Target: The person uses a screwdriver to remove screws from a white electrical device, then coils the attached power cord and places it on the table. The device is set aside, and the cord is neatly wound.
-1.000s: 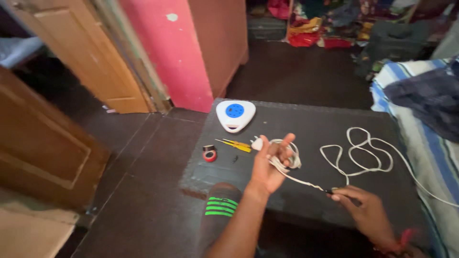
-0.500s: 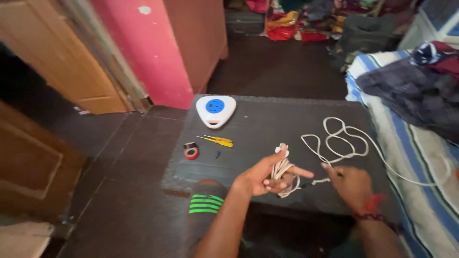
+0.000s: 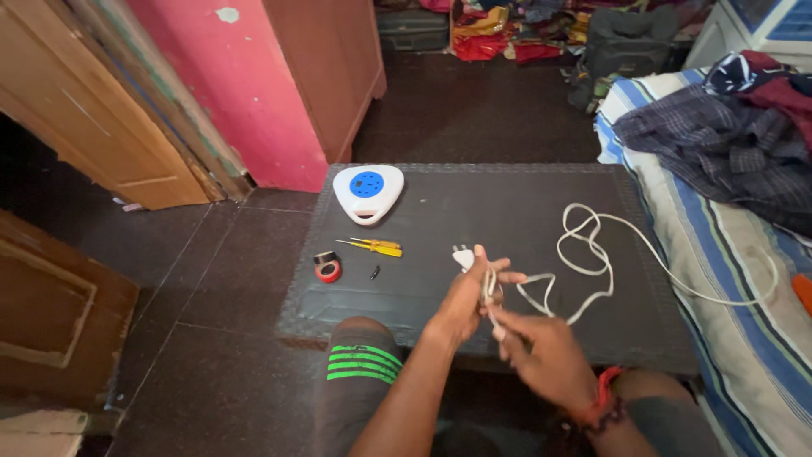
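Note:
My left hand (image 3: 468,298) grips a small coil of white cable (image 3: 592,258) just behind its white plug (image 3: 462,256), above the front of a dark low table (image 3: 474,211). My right hand (image 3: 541,349) is close beside it, pinching the same cable just below the left hand. The rest of the cable lies in loose loops on the table to the right and trails onto the bed.
On the table's left side lie a white and blue triangular socket box (image 3: 367,191), a yellow screwdriver (image 3: 372,245), a roll of red tape (image 3: 326,267) and a small dark screw (image 3: 374,272). A striped bed with clothes (image 3: 719,161) stands to the right, a pink wall and wooden doors to the left.
My hands have come closer together near the table's front, and more cable is gathered in the left hand. The loops on the table have shrunk. The view has shifted slightly.

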